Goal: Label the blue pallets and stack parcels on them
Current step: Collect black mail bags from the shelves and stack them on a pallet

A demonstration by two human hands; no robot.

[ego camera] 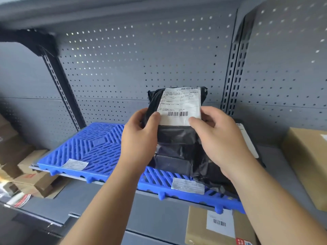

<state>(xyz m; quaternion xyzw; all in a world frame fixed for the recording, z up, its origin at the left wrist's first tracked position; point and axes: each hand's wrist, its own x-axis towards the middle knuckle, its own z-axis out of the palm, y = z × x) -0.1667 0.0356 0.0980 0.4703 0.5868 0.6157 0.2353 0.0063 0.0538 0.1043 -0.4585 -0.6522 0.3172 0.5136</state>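
Observation:
A blue plastic pallet (92, 147) lies on a grey shelf, with one white label (75, 164) stuck near its front left and another white label (188, 186) near its front right. A black plastic-wrapped parcel (177, 138) with a white shipping label (180, 106) stands upright over the pallet's right half. My left hand (139, 140) grips the parcel's left side, thumb on the shipping label. My right hand (223, 138) grips its right side, thumb on the label's lower corner. Whether the parcel's bottom rests on the pallet is hidden.
A tan cardboard box (307, 163) sits on the shelf at the right. Another labelled cardboard box (217, 227) lies below the shelf front. Several brown boxes (26, 167) are piled at the lower left. A perforated grey back panel (141, 59) closes the shelf behind.

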